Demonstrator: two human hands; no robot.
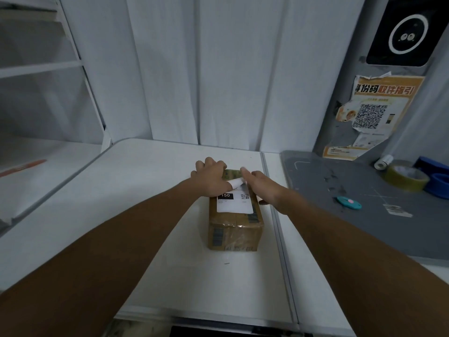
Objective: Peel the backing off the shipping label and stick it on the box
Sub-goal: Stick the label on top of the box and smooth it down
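A small brown cardboard box (235, 227) stands on the white table (136, 215) in the middle of the view. A white shipping label (234, 203) with a black "150" patch and a QR code lies on the box's top. Its near part is flat on the cardboard; its far edge curls up. My left hand (211, 177) rests on the far left of the box top, thumb on the curled white edge. My right hand (261, 184) lies along the box's far right side, fingers reaching over the label's upper edge. Whether any backing remains under the hands is hidden.
A grey cutting mat (340, 215) covers the table to the right, with a teal cutter (349, 202), a roll of brown tape (406, 177), a small white roll (383, 162) and blue tape holders (437, 181). A white shelf (43, 66) stands at left; a wall lies behind.
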